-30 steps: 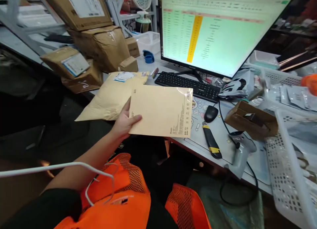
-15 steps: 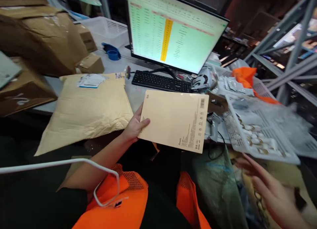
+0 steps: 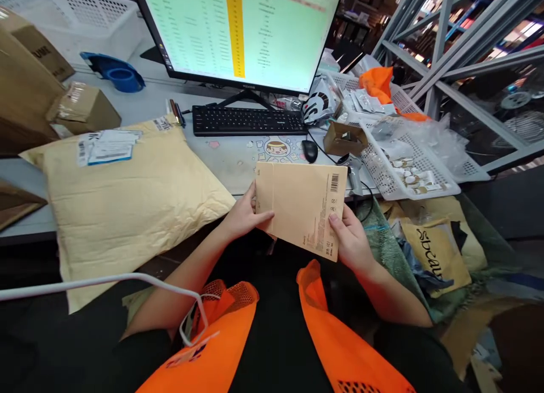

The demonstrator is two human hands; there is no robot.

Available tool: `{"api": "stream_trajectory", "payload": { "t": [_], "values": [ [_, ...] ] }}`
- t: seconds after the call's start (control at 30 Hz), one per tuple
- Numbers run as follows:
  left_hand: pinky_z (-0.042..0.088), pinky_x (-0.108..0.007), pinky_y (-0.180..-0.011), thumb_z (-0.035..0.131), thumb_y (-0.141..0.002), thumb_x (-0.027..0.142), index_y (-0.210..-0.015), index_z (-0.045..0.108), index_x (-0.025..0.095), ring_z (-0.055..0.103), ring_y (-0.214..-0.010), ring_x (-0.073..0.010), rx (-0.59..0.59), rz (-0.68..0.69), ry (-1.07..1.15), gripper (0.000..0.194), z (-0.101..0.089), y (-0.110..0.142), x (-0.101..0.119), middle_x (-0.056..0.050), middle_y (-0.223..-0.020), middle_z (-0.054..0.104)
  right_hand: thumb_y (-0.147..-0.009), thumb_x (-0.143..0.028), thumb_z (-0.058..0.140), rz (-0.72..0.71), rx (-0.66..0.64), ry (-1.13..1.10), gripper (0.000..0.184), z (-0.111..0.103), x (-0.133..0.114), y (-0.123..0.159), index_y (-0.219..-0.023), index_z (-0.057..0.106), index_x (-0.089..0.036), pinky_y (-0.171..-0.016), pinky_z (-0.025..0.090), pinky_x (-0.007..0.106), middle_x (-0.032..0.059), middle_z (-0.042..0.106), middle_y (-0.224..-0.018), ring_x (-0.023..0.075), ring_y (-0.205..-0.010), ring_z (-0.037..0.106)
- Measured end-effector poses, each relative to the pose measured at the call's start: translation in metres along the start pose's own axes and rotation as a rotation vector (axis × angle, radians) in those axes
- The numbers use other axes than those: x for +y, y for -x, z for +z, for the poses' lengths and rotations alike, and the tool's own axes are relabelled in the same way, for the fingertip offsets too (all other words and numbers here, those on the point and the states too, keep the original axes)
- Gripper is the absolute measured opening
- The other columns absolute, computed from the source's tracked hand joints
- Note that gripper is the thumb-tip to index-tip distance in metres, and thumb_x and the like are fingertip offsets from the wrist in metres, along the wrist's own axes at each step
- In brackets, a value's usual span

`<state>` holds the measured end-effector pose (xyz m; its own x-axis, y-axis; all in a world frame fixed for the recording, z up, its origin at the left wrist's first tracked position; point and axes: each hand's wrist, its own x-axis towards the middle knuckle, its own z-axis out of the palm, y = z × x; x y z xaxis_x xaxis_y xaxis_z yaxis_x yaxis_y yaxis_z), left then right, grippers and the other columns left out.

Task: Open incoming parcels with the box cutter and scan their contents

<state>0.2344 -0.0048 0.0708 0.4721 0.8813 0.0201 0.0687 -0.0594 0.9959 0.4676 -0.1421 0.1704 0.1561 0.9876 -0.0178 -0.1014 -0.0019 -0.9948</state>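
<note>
Left hand (image 3: 249, 211): pinching the left edge of a flat tan packet (image 3: 293, 211), thumb lying across the front. Right hand (image 3: 352, 240): gripping the lower right edge, thumb pressing on the printed face. The packet, a smooth, stiff-looking rectangle, is sitting between the two hands in front of the body; a fine vertical line is running near the left thumb, and a barcode is showing just above the right thumb (the small print is staying too fine to read).

To the left of the left hand, a puffy, wrinkled padded envelope (image 3: 131, 206) is lying on the table (image 3: 229, 160). Beyond both hands, a black keyboard (image 3: 246, 121) is resting below a lit monitor (image 3: 246, 33). Beyond the right hand, a rounded black mouse (image 3: 310, 151) is sitting near an open cardboard box (image 3: 344, 139); farther right, a perforated white plastic basket (image 3: 382, 177) is holding small pale items.
</note>
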Motion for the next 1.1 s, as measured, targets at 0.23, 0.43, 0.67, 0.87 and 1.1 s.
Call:
{"api": "stream_trajectory", "payload": {
  "t": [0.23, 0.43, 0.67, 0.87, 1.1],
  "values": [
    [0.066, -0.036, -0.086, 0.087, -0.075, 0.042, -0.170, 0.017, 0.023, 0.075, -0.112, -0.0324, 0.006, -0.012, 0.150, 0.119, 0.005, -0.002, -0.001, -0.022, -0.161, 0.047, -0.096, -0.058, 0.069, -0.057, 0.021, 0.165, 0.044, 0.002, -0.012, 0.001, -0.128, 0.070, -0.027, -0.102, 0.061, 0.046, 0.0065, 0.075, -0.130, 0.0306, -0.123, 0.070],
    [0.067, -0.044, -0.085, 0.097, -0.057, 0.057, -0.146, 0.056, 0.009, 0.075, -0.107, -0.0426, -0.030, -0.251, 0.574, 0.109, 0.002, 0.011, 0.007, -0.025, -0.124, 0.073, -0.095, -0.070, 0.058, -0.158, 0.218, 0.271, 0.057, -0.044, 0.028, -0.058, -0.123, 0.069, -0.022, -0.102, 0.059, 0.048, 0.0111, 0.077, -0.119, 0.0320, -0.118, 0.071],
    [0.066, -0.042, -0.090, 0.096, -0.060, 0.062, -0.133, 0.066, 0.011, 0.075, -0.106, -0.0367, 0.328, -0.175, 0.375, 0.094, -0.009, 0.031, -0.004, -0.019, -0.115, 0.077, -0.083, -0.039, 0.074, 0.238, 0.604, 1.131, 0.052, -0.161, 0.040, -0.166, -0.121, 0.069, -0.005, -0.116, 0.041, 0.055, 0.0305, 0.064, -0.135, 0.0438, -0.137, 0.055],
    [0.065, -0.040, -0.088, 0.095, -0.058, 0.066, -0.127, 0.068, 0.011, 0.075, -0.106, -0.0356, 0.439, -0.162, 0.283, 0.092, -0.025, 0.042, -0.007, -0.019, -0.115, 0.077, -0.067, -0.037, 0.081, 0.237, 0.555, 0.879, 0.056, -0.178, 0.032, -0.175, -0.114, 0.063, -0.012, -0.082, 0.059, 0.038, 0.0136, 0.073, -0.101, 0.0305, -0.097, 0.072],
    [0.066, -0.045, -0.088, 0.087, -0.061, 0.078, -0.103, 0.072, 0.010, 0.076, -0.103, -0.0386, 0.409, -0.198, 0.097, 0.081, -0.019, 0.046, 0.012, -0.023, -0.112, 0.078, -0.056, -0.040, 0.088, 0.102, 0.085, 0.114, 0.048, -0.116, 0.013, -0.109, -0.093, 0.065, -0.020, -0.058, 0.053, 0.030, -0.0023, 0.065, -0.067, 0.0155, -0.057, 0.058]
  ]
}}
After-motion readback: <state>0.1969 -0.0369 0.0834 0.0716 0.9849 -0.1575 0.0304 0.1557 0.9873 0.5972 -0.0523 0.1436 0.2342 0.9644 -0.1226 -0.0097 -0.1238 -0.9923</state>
